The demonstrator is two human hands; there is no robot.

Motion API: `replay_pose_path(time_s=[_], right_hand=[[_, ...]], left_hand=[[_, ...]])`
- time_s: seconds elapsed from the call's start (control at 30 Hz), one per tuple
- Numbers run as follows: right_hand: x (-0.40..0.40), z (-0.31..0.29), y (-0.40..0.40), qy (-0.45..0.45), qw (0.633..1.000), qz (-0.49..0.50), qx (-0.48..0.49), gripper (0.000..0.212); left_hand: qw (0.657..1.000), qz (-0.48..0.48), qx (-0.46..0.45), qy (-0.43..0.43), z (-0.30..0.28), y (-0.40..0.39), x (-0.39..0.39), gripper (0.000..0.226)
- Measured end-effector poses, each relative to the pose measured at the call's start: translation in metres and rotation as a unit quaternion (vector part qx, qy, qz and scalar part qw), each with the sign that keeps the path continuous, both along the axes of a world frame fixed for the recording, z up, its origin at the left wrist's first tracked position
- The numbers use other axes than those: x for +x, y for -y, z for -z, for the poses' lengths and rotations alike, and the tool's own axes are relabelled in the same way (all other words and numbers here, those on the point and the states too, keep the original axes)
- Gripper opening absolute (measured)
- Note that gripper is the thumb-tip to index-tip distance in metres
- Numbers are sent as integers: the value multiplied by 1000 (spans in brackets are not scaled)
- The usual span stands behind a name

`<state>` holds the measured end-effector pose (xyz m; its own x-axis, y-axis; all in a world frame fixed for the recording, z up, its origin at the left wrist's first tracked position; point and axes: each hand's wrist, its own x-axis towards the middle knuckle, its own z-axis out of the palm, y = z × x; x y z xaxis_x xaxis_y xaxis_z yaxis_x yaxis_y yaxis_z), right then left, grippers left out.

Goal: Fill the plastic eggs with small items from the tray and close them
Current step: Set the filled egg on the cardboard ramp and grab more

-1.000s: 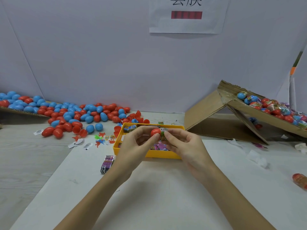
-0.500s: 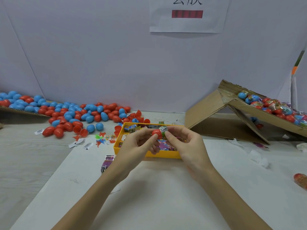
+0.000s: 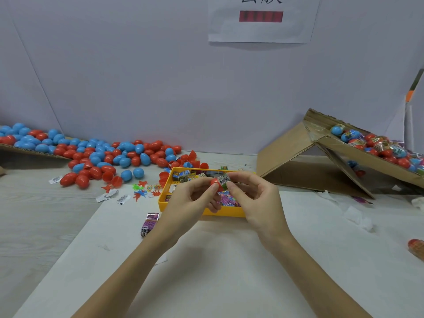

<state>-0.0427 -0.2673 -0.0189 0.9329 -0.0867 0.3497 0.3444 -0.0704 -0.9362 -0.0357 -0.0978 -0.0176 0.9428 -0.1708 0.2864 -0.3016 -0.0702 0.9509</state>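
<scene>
A red plastic egg half (image 3: 215, 182) is pinched between the thumb and fingers of the left hand (image 3: 191, 200), just above the yellow rectangular plastic tray (image 3: 202, 213). A small packet with a white barcode label and a green edge (image 3: 223, 181) is pinched by the right hand (image 3: 257, 200) and is pressed against the open side of the egg half. The two hands are held close together, fingertips almost meeting around these two things. Inside the tray, small printed boxes are gathered at its far end and pink and purple wrapped packets nearer its middle. On the tabletop (image 3: 218, 271), a purple wrapped packet (image 3: 150, 223) lies just left of the tray. Further left, loose red and blue plastic eggs (image 3: 96, 154) are spread in a heap, partly on a flat cardboard sheet (image 3: 32, 152). At the right, filled and wrapped eggs (image 3: 378, 145) are held in a tilted cardboard box (image 3: 321, 152).
</scene>
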Motion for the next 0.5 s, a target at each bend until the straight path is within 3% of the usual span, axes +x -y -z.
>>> replay_pose_path(time_s=[0.33,0.5], right_hand=[[-2,-1,0,-24,1000,-4,-1,16],[-1,-2,-2,-46,998,-3,43,15]], left_hand=[[997,-32,25,66,0,-1,-2,33],[989,-75,6,127,1,2,-3,28]])
